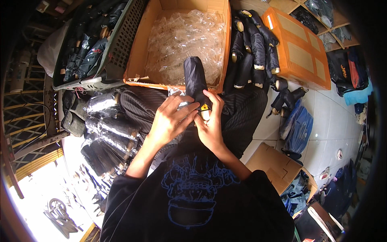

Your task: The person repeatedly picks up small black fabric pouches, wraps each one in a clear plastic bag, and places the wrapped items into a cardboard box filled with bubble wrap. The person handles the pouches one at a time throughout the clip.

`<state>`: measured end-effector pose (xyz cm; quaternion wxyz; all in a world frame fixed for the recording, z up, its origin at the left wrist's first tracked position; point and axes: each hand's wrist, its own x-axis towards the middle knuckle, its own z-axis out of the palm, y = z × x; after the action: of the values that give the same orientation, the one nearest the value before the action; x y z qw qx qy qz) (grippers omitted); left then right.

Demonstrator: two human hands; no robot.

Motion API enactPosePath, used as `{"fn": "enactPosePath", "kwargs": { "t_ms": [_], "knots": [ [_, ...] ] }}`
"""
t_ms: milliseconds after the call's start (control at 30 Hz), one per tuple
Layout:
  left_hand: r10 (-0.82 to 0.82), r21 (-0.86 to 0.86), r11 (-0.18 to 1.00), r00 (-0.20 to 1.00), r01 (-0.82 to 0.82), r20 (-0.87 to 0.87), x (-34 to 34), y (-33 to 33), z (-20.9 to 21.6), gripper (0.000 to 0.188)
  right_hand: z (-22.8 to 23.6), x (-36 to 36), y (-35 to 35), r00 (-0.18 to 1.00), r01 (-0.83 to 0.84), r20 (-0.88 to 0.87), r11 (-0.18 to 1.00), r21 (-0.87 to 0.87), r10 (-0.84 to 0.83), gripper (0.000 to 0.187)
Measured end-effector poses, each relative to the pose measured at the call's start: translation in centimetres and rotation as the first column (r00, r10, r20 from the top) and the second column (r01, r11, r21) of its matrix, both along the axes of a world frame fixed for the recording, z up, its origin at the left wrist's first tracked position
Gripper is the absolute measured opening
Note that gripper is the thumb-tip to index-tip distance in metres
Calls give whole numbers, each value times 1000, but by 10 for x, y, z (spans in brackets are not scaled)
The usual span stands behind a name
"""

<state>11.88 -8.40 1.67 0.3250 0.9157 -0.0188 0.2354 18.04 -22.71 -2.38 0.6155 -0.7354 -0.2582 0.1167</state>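
Observation:
A black folded umbrella [194,74] points away from me over my lap, its near end between my two hands. My left hand [172,117] pinches the near end from the left, fingers bent over it. From the right, my right hand [211,125] grips the same end, thumb and fingers closed around it. A small yellow tag and a pale handle tip show between my fingers. Just beyond the umbrella is an open cardboard box [139,68] with crumpled clear plastic sleeves [185,38] inside.
Black umbrellas with pale handle ends [256,44] lie piled right of the box. Plastic-wrapped umbrellas [111,129] lie at left. A dark perforated crate [125,40] holds more. An orange-taped carton [298,48] and an open carton [274,165] stand at right.

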Motion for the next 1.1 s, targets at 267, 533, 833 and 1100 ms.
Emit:
{"fn": "enactPosePath", "kwargs": {
  "t_ms": [267, 533, 833, 1100],
  "knots": [
    [134, -15, 991, 991, -135, -26, 6, -13, -15, 20, 12, 1, 1, 998, 13, 63, 999, -38, -11, 66],
    [140, -144, 980, 990, -141, -15, 12, -17, -26, 21, 9, 7, 4, 993, 32, 113, 999, -16, -30, 67],
    [129, -82, 988, 992, -128, 6, 13, -12, -31, 19, 15, 16, 1, 997, 11, 79, 1000, -24, -9, 63],
    [104, -128, 986, 995, -103, 1, 14, -11, -35, 22, 7, 19, 2, 989, -14, -147, 999, 32, 19, 62]
  ]
}}
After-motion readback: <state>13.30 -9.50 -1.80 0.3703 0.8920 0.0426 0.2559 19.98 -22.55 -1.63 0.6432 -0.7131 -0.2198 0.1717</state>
